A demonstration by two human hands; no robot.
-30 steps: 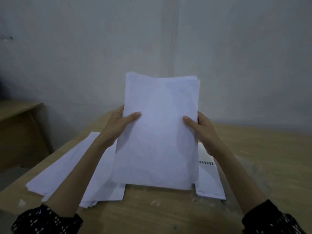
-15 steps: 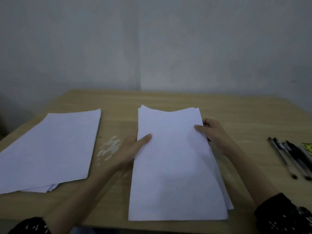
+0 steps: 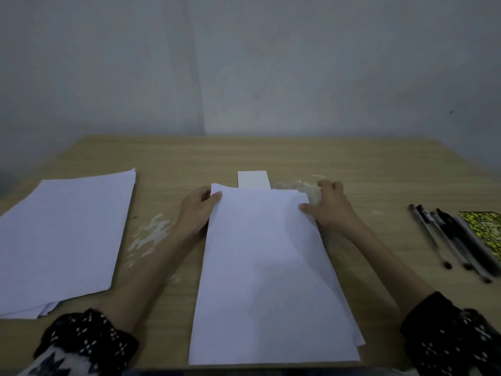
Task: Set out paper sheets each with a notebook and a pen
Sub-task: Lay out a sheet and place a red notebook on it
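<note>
Two paper stacks on the table [image 3: 271, 156]. Left stack [image 3: 62, 240] lies flat, untouched. My left hand [image 3: 196, 210] pinches the centre stack [image 3: 268, 267] at its far left corner, thumb on top; my right hand [image 3: 329, 206] pinches the far right corner likewise. Sheets look light, limp and slippery, already fanned at the right edge, so I judge edge grips best. White card [image 3: 253, 179], possibly a notebook, peeks beyond. Pens [image 3: 452, 237] lie far right beside a yellow patterned item [image 3: 485, 226]. No containers seen.

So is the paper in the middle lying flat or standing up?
Lying flat. The middle paper stack rests on the table, with the left hand and right hand gripping its far corners.
</note>
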